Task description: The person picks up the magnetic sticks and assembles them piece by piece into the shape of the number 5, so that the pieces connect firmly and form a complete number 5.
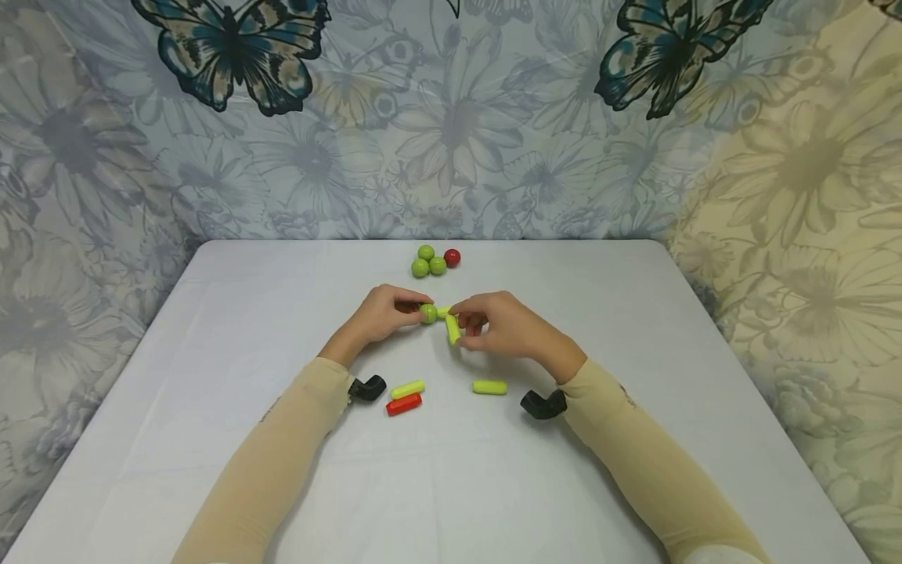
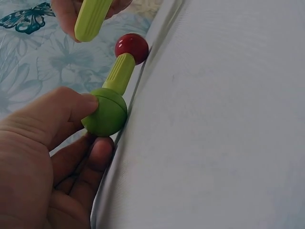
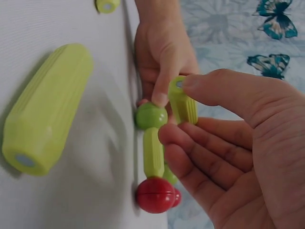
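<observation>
My left hand (image 1: 386, 316) pinches a green ball (image 2: 106, 113) between thumb and fingers. Joined to that ball is a yellow-green rod (image 2: 119, 74), with a red ball (image 2: 132, 48) at its far end; in the head view the right hand hides this red ball. My right hand (image 1: 503, 325) holds a second yellow-green rod (image 1: 453, 330) by thumb and fingertips, just above the first rod and apart from it. A grey disc shows in the held rod's end in the right wrist view.
Behind the hands, several green balls (image 1: 420, 268) and a red ball (image 1: 452, 258) sit together. Nearer the front lie a yellow-green rod (image 1: 407, 389) touching a red rod (image 1: 404, 404), and another yellow-green rod (image 1: 489, 387). Everything rests on a white-covered table (image 1: 437, 486).
</observation>
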Motion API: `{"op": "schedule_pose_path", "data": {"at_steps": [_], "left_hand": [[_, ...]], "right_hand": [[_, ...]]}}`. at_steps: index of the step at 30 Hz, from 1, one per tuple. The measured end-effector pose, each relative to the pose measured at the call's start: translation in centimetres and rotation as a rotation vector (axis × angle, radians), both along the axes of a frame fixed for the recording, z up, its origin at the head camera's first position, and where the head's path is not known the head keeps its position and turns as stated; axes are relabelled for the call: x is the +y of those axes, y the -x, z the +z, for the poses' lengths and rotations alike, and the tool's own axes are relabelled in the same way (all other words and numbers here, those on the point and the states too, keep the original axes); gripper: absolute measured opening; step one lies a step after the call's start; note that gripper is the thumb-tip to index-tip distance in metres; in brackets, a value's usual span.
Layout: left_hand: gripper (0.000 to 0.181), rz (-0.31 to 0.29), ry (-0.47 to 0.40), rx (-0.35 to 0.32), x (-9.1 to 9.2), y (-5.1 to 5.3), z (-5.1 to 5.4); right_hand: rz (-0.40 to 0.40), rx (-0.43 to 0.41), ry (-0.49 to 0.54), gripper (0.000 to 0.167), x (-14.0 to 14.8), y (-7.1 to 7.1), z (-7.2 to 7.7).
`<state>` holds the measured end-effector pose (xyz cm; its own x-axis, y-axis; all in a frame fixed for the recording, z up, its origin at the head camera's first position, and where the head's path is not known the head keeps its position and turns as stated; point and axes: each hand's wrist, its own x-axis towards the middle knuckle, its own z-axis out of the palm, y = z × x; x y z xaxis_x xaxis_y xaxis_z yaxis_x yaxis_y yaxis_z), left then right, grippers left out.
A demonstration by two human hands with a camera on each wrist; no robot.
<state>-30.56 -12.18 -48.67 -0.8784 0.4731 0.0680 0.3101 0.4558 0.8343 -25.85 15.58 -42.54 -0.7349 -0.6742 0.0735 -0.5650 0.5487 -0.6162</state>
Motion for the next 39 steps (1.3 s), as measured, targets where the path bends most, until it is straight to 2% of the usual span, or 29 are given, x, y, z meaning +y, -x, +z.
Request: {"op": "schedule_pose_path", "data": {"at_steps": [9,19,25,32,39], "left_hand": [[0.030,-0.006,-0.057,-0.057,-0.5,0.4,-0.6],[0.028,-0.028,-0.062,-0.040,-0.3,0.8,-0.8],[0.028,-0.024,-0.071,-0.058,-0.4,0.6,-0.6],[0.030,-0.039,-0.076,-0.055,-0.6,0.6,-0.7],[0.029,-0.039,-0.083,-0.057,-0.6,0.4,-0.5]], "right_hand": [[-0.012,0.013,0.003,0.043,-1.3,0.6,0.3],[-0.053,-0.025,-0.026,0.044,-2.4,1.0,-0.7],[-0.035,-0.058,-0.010,0.042,-2.9,1.0,-1.7],[0.002,-0.006,-0.046,0.039,-3.3,0.9,-2.0],[0.006,0.040,-0.074,0.037,-3.5,0.7,-2.1]]}}
